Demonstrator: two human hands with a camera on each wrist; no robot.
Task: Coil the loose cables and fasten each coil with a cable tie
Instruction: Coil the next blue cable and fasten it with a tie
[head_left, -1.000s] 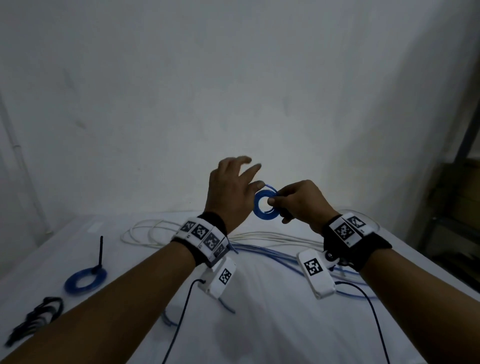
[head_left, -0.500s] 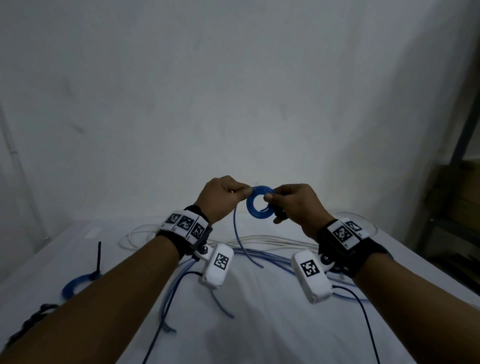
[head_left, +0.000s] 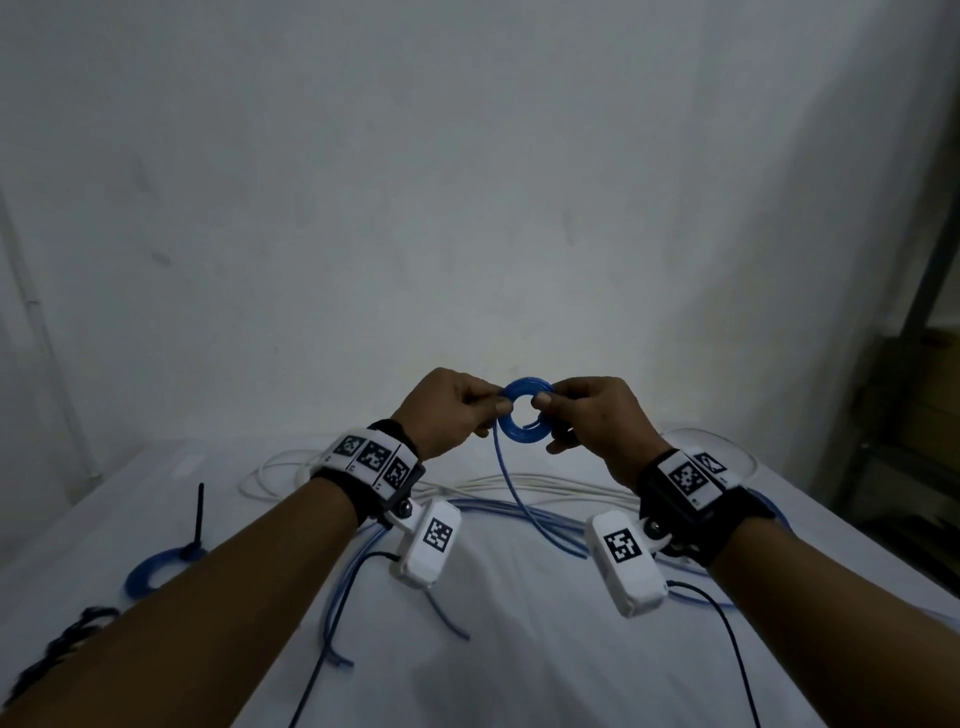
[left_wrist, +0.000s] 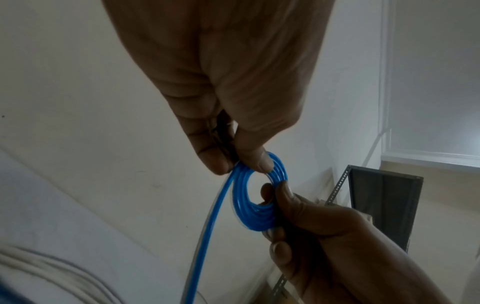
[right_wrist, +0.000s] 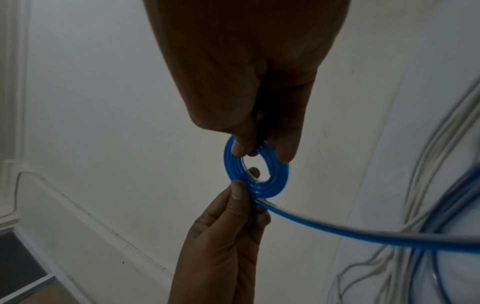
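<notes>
A small flat coil of blue cable (head_left: 521, 434) (left_wrist: 249, 207) (right_wrist: 259, 185) is held up in the air above the table. My left hand (head_left: 497, 406) (left_wrist: 235, 164) pinches its left edge between thumb and forefinger, where the loose tail (head_left: 506, 483) leaves the coil. On the opposite edge, my right hand (head_left: 544, 401) (right_wrist: 259, 151) pinches the coil with thumb and fingers. The tail hangs down to the loose blue cables (head_left: 550, 522) on the white table (head_left: 519, 649).
A second blue coil (head_left: 148, 571) with an upright black tie (head_left: 199, 514) lies at the left. Black cable ties (head_left: 62, 642) sit at the near left edge. Loose white cables (head_left: 519, 484) lie behind the blue ones. A dark metal shelf (head_left: 914, 426) stands at the right.
A second ago my left hand was spread open beside the coil. It has since closed on the coil's left edge, and the cable tail now hangs from there.
</notes>
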